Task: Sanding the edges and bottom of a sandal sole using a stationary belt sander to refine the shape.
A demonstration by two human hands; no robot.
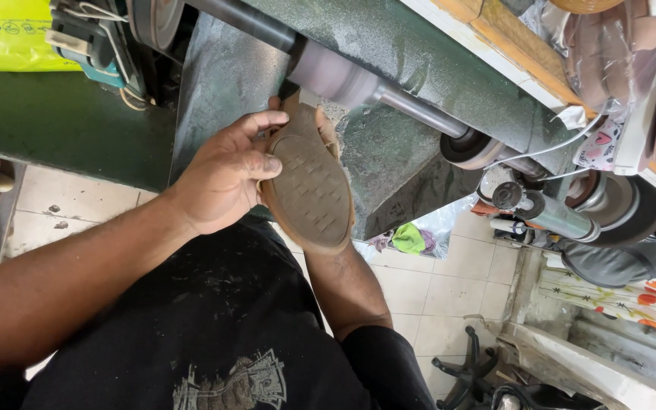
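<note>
Shoe (310, 186): held sole-up, its toe end pressed against the sanding drum (333, 76).
Left hand (222, 178): fingers curled over the sole's edge.
Right hand (326, 125): mostly hidden beneath; grip cannot be told.
Risk: fingertips are near the drum; a slip could graze them.

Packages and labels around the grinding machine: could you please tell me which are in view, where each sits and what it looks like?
Yellow plastic bag: top left corner, behind the machine, bright yellow with dark print.
Clear plastic wrapping: top right shelf, crumpled, transparent.
White tag: right, below the shelf, small, with pink heart shapes.
</note>
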